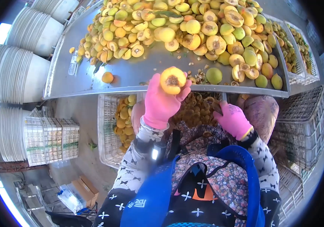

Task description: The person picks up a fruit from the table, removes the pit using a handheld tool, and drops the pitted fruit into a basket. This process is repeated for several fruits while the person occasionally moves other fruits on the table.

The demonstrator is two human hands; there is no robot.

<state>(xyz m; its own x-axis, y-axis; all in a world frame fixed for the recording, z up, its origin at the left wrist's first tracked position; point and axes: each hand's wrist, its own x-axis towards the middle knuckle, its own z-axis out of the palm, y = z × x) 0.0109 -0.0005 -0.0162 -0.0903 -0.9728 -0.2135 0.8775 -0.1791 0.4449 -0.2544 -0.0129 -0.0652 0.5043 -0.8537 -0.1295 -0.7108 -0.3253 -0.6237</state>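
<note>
Both hands are gloved. My right hand (233,120) curls low beside a brownish heap (194,109); I cannot tell what its fingers hold. My left hand (162,104) has its fingers clamped on a halved fruit (172,80), stone not yet out. Pitting seems the step in hand, and it calls for a firm pinch. Beyond, piled fruit (207,22) covers the tabletop (131,73).

Gloved left hand (162,104) raised, fingers (155,81) gripping, right hand (233,121) lowered

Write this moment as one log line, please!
left hand: holds halved fruit, pit showing | right hand: low, near pit heap | table: fruit pile
</note>
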